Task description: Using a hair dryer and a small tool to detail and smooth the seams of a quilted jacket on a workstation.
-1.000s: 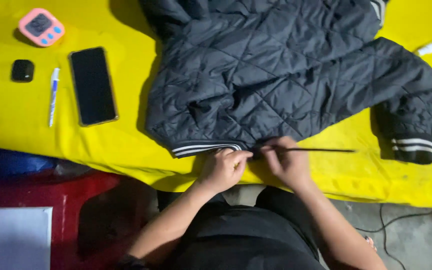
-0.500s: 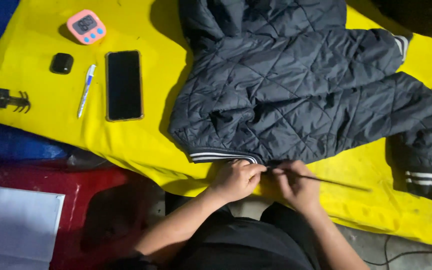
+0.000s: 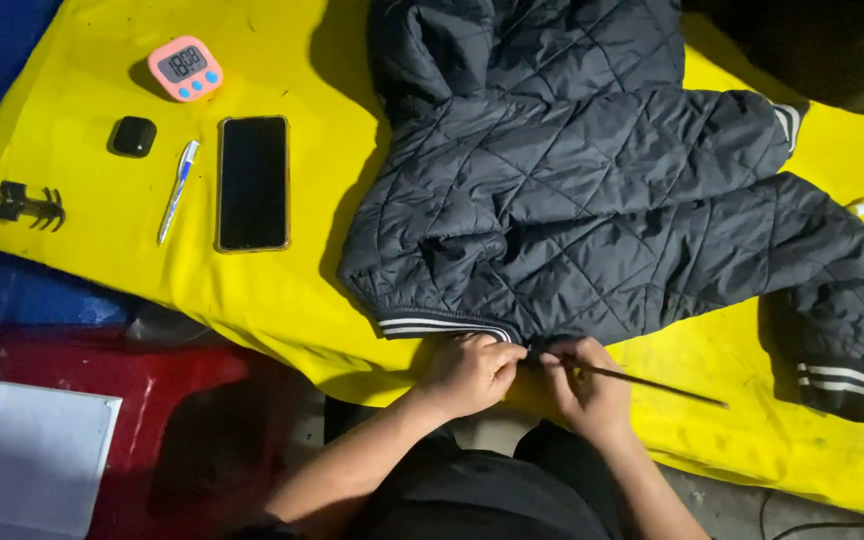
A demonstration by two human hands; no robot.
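My left hand (image 3: 467, 372) pinches striped hem of dark quilted puffer jacket (image 3: 592, 200) at near edge of yellow tabletop (image 3: 282, 290); my right hand (image 3: 587, 390) closed on thin dark stick (image 3: 652, 384); jacket soft, light, slippery — best gripped at ribbed hem

Jacket (image 3: 592, 210) dark grey, diamond-quilted — white-striped hem; cloth (image 3: 282, 290) yellow; timer (image 3: 184, 68) pink.
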